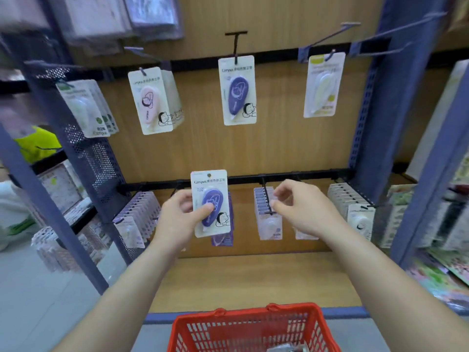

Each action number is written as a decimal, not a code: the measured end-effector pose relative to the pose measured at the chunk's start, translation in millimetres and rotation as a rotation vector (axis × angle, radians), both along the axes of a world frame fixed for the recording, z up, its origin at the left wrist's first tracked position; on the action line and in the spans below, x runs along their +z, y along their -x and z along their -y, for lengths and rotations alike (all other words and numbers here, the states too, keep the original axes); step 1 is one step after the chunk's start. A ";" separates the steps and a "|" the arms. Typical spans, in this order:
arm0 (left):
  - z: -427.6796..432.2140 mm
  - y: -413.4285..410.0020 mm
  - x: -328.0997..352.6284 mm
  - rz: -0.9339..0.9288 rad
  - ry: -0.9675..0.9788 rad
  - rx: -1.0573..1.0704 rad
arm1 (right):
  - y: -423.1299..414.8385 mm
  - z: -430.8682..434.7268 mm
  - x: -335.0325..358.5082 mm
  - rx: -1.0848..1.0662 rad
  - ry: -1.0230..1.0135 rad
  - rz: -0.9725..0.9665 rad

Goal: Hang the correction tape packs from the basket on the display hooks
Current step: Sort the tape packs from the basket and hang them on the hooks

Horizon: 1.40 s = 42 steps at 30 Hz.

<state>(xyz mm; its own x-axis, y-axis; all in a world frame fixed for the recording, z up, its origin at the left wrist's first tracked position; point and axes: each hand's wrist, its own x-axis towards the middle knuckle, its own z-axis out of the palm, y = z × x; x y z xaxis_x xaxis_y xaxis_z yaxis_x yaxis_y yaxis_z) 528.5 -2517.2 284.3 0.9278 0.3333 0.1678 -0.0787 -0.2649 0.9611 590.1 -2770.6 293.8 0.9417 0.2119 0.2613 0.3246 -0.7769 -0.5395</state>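
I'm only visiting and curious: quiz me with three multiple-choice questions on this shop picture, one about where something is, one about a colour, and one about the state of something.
1. Where is the red basket?
A. Hung on the upper rail.
B. At the bottom of the view, nearest the camera.
C. On a shelf at the left.

2. What colour is the tape in the pack that the left hand holds?
A. Pink.
B. Yellow.
C. Purple.

3. How is that pack now?
A. Gripped in the hand, off every hook.
B. Hung on a hook.
C. Lying in the basket.

Answers:
1 B: its rim crosses the lower edge of the picture.
2 C: the dispenser under the thumb is purple.
3 A: fingers and thumb curl round it, and its hanging hole is free.
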 end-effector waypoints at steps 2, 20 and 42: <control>6.4 -19.8 35.4 0.082 -0.088 0.001 | 0.3 14.5 12.5 -0.016 0.002 0.026; 41.6 -112.0 159.1 0.385 -0.127 0.039 | 0.4 37.2 24.3 -0.054 0.107 0.046; 43.2 -124.6 162.2 0.436 -0.129 0.063 | -5.3 37.7 20.8 -0.061 0.102 0.033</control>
<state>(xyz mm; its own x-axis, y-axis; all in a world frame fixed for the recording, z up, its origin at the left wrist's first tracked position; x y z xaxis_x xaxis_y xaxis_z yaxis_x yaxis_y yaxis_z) 653.1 -2560.4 446.5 0.7395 0.3375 0.5824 -0.4487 -0.3978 0.8003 595.4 -2808.3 314.7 0.9450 0.1814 0.2723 0.2910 -0.8463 -0.4462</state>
